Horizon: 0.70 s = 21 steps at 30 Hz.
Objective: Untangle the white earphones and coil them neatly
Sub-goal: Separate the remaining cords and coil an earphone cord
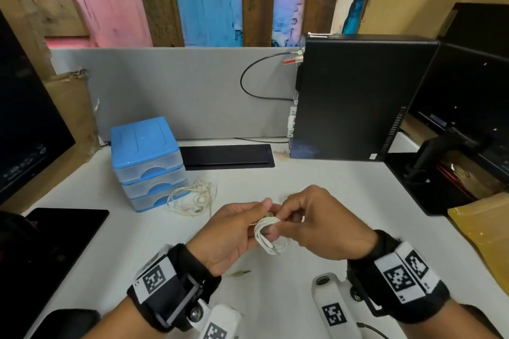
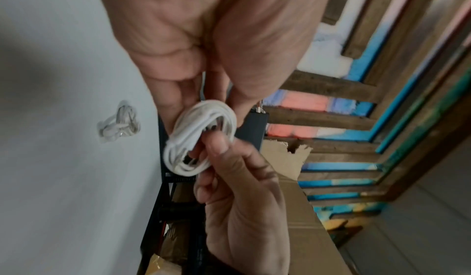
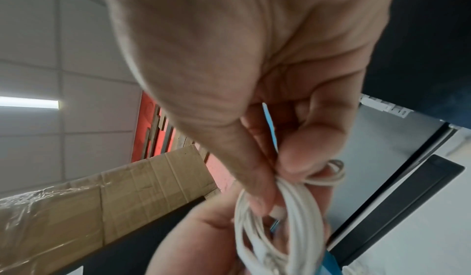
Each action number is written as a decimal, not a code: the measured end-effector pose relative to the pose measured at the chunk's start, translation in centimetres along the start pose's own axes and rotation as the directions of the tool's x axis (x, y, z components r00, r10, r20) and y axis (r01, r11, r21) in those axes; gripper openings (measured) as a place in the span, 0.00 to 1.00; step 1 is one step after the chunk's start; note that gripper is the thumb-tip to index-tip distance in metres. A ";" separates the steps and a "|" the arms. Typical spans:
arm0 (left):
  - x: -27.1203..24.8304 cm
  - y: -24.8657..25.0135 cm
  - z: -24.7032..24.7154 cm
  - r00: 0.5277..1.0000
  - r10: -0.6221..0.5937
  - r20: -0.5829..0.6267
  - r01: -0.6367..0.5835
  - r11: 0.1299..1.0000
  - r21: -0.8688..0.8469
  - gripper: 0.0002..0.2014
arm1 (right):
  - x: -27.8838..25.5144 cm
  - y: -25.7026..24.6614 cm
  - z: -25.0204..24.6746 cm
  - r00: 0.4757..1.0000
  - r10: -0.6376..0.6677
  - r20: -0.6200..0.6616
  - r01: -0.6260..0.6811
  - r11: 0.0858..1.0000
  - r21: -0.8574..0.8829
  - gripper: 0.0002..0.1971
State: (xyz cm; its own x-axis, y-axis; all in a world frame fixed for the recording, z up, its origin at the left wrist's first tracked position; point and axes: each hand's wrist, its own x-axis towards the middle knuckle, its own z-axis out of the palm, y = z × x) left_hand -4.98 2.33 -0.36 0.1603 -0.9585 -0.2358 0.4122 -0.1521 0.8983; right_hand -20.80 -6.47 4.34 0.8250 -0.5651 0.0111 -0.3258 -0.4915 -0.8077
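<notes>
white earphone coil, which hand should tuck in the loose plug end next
Probably the right hand: its thumb and fingers pinch the white earphone coil right above the dangling metal jack plug. The left hand grips the coil's far side, steadying it.

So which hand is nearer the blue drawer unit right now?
Left. The left hand is the one on the side of the blue drawer unit, just in front of it, holding the white earphones. The right hand, holding the same coil, is farther away.
</notes>
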 end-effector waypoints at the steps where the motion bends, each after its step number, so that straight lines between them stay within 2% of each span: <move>1: -0.1 0.1 0.1 1.000 0.013 0.017 -0.013 1.000 -0.001 0.19 | 0.0 0.0 -0.1 1.000 0.020 -0.021 -0.020 1.000 0.002 0.05; 4: -0.3 0.1 0.0 0.992 0.090 0.089 -0.097 0.992 0.082 0.22 | 0.2 0.3 -0.1 0.995 0.056 -0.084 -0.058 0.998 -0.025 0.10; 6: -0.4 0.0 0.0 0.984 0.147 0.098 -0.162 0.972 0.167 0.24 | 0.3 0.3 -0.1 0.994 0.064 -0.092 -0.063 0.998 0.006 0.07; 8: -0.4 0.0 -0.1 0.978 0.193 0.075 -0.206 0.948 0.244 0.22 | 0.3 0.3 0.0 0.993 0.066 -0.093 -0.062 0.997 0.040 0.04; 12: -0.6 0.4 -0.4 0.967 0.242 0.076 -0.252 0.887 0.386 0.16 | 0.2 0.0 0.2 0.990 0.047 -0.129 -0.040 0.998 0.051 0.04; 17: -1.4 1.6 -0.4 0.963 0.259 0.073 -0.260 0.827 0.499 0.08 | 0.1 -0.1 -0.1 0.984 0.026 -0.174 -0.014 0.997 0.070 0.04; 21: -1.8 2.5 -0.5 0.970 0.228 0.080 -0.235 0.811 0.535 0.08 | 0.1 0.0 -0.1 0.987 0.011 -0.162 0.001 0.997 0.075 0.04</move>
State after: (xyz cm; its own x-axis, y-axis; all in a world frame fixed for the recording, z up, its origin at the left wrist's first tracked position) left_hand -3.83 3.79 2.15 0.1776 -0.9841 0.0054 -0.1834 -0.0277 0.9826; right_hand -20.75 -6.57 4.41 0.7358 -0.6702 0.0973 -0.2892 -0.4408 -0.8497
